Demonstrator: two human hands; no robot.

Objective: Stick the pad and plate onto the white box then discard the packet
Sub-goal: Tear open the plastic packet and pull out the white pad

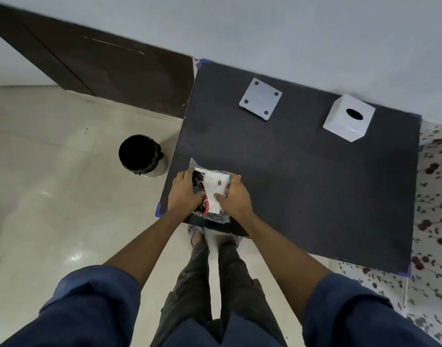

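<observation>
A clear plastic packet (pixel 216 182) with a white card and red and black bits inside lies at the near left corner of the dark table (pixel 302 171). My left hand (pixel 185 192) grips its left side and my right hand (pixel 233 196) grips its right side, thumb pressed on the white card. A white box (pixel 348 117) with a round hole in its top stands at the far right of the table. A white square plate (pixel 260 98) with four dark holes lies at the far middle. The pad is not visible on its own.
A black-lined bin (pixel 140 154) stands on the tiled floor left of the table. A dark wooden door (pixel 102 68) leans along the far left wall. A floral cloth (pixel 435 186) shows past the table's right edge. My legs and feet are below the table's near edge.
</observation>
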